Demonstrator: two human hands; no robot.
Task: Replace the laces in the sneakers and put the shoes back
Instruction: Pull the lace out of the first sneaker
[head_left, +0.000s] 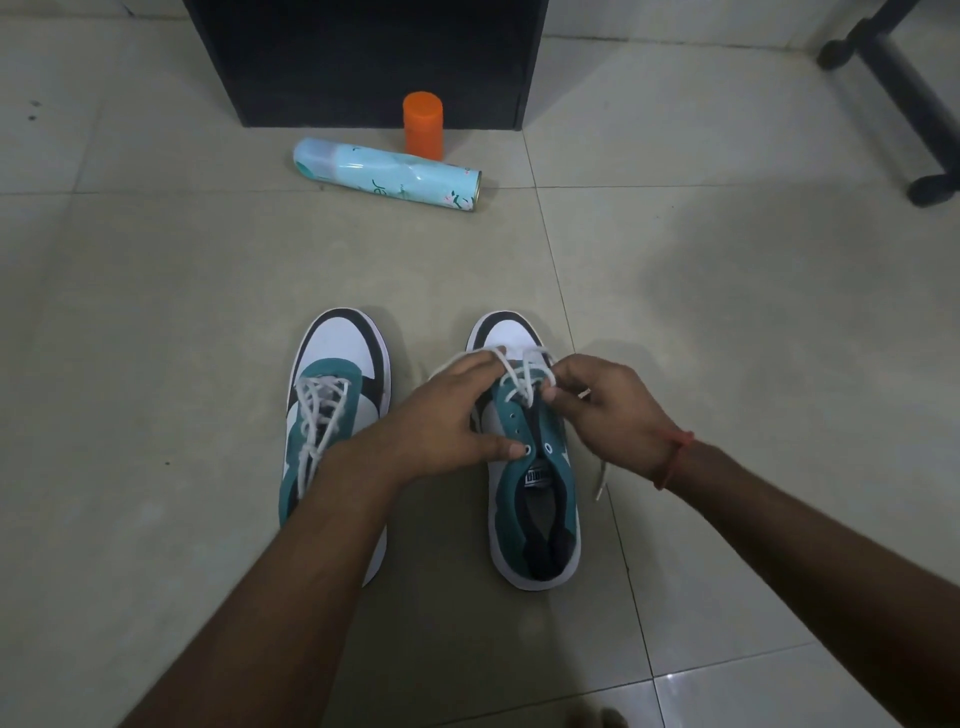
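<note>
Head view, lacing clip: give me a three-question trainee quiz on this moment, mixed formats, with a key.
1. True or false: the left sneaker is already laced.
2. Which sneaker are both hands working on?
A. left
B. right
C. neither
3. Fill in: the spray can lies on its ____ on the floor.

Key:
1. True.
2. B: the left hand and right hand hold the white lace over the right sneaker, whose lower eyelets are empty.
3. side.

Tongue label of right-hand sneaker (535, 499), lower centre of frame: small white block lettering, too blurred to read. Spray can (387, 174) lying upper centre: script fragment resembling "Je", remainder illegible. No other text seen.
</note>
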